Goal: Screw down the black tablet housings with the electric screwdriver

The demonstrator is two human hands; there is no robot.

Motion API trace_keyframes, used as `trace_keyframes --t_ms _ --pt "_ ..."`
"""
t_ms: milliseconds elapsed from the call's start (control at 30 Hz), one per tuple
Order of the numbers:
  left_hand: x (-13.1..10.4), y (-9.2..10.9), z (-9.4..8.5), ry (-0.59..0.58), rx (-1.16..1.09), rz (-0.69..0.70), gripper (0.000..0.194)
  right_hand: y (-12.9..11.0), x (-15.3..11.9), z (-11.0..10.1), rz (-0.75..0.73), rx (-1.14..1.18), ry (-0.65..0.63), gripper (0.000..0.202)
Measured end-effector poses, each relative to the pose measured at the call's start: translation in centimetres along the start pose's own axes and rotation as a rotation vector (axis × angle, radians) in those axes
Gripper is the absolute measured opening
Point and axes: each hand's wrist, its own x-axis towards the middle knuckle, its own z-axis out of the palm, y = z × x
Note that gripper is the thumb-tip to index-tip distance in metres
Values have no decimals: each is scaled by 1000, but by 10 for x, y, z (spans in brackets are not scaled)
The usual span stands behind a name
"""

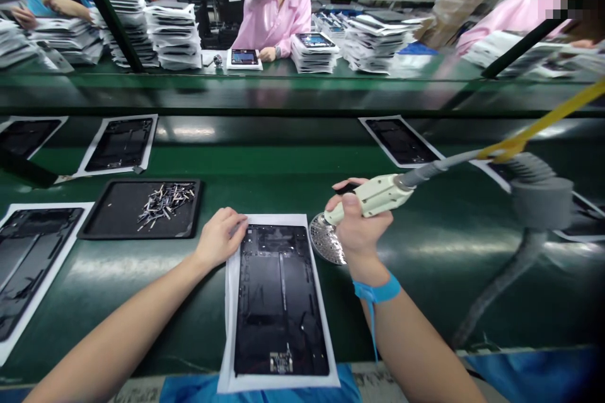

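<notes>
A dark tablet housing (271, 302) lies on a white sheet (229, 352) in front of me, a small circuit board (282, 362) showing at its near end. My left hand (222, 236) is closed at the housing's far left corner, thumb and fingers together on the edge. In my right hand (362, 220) is a pale green hand-held gun (382, 195) with a grey cable running off to the right. Its front end is above a round perforated metal disc (328, 240); I cannot tell whether the two are joined. A blue strap (377, 290) circles my right wrist.
A black tray (118, 211) of small strips (167, 201) stands left. More housings on sheets lie about, including one at left (33, 264) and one behind (120, 145). A grey hose (501, 283) rises at right below a yellow strap (553, 123). People work among stacks (172, 38) beyond.
</notes>
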Motion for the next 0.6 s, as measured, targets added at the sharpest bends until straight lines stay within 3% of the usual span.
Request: trace_keyframes --t_ms 100,267,433,600 --pt "1 17 10 16 -25 49 22 -15 -12 8 43 84 -36 30" --pt "-5 41 28 -84 -91 165 22 -36 -43 24 143 240 -182 32" --pt "-11 47 35 -164 -92 215 19 -41 -60 32 198 288 -236 30" --pt "-12 46 36 -180 -66 246 30 -40 -61 34 218 278 -232 32"
